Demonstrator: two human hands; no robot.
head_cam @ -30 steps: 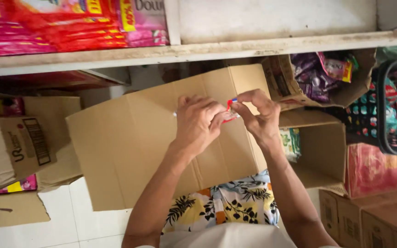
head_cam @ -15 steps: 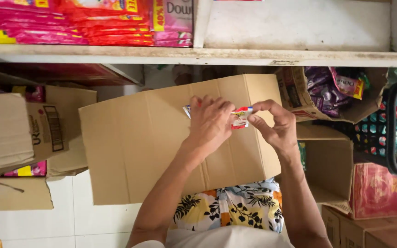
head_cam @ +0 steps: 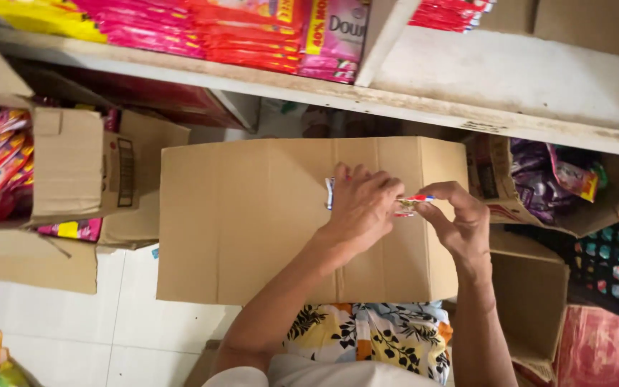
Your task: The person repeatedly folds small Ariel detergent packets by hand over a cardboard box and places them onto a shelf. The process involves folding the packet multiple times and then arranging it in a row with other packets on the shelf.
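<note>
overhead, a white shelf (head_cam: 510, 93) (packets stacked) spans cardboard boxes (head_cam: 252, 215).

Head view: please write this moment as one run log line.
left hand: on small red-white packet | right hand: pinches packet | below: closed brown cardboard box

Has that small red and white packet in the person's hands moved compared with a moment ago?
Cannot tell for sure: the camera itself shifted. Against the big cardboard box, the small packet sits near the same upper right part, pinched between the left hand and right hand.
</note>
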